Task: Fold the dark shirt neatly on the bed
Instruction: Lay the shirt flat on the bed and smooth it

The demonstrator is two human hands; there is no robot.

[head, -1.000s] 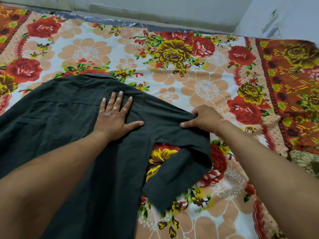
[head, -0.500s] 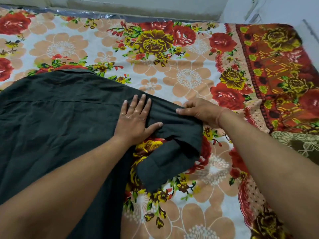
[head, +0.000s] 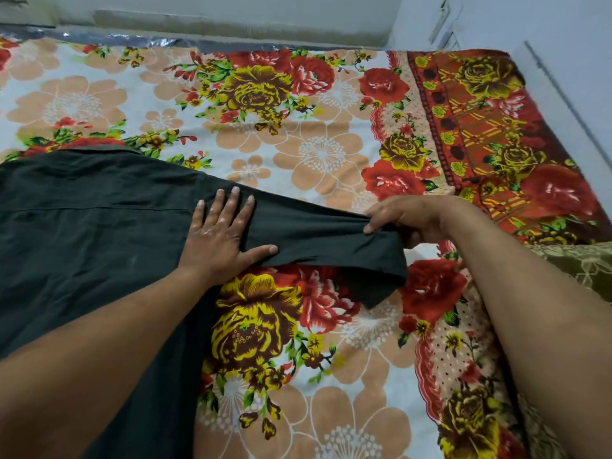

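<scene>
The dark shirt (head: 92, 233) lies spread, back side up, over the left half of the flowered bed sheet (head: 314, 154). Its collar edge shows at the top left. My left hand (head: 217, 236) rests flat on the shirt near the right shoulder seam, fingers spread, thumb on the sleeve's lower edge. My right hand (head: 407, 217) pinches the short sleeve (head: 331, 240) at its upper edge near the cuff. The sleeve stretches rightward off the body, and its cuff end droops below my right hand.
A grey wall and a silvery strip run along the bed's far edge (head: 231, 41). The sheet's red patterned border (head: 480, 134) lies at the right, with an olive patterned cloth (head: 583, 263) by my right forearm. A white wall with a fitting stands at the top right.
My right hand has pulled the sleeve out to the right and straighter; it hung crumpled before. My left hand slid right along the shirt to the shoulder seam. The view shifted rightward.
</scene>
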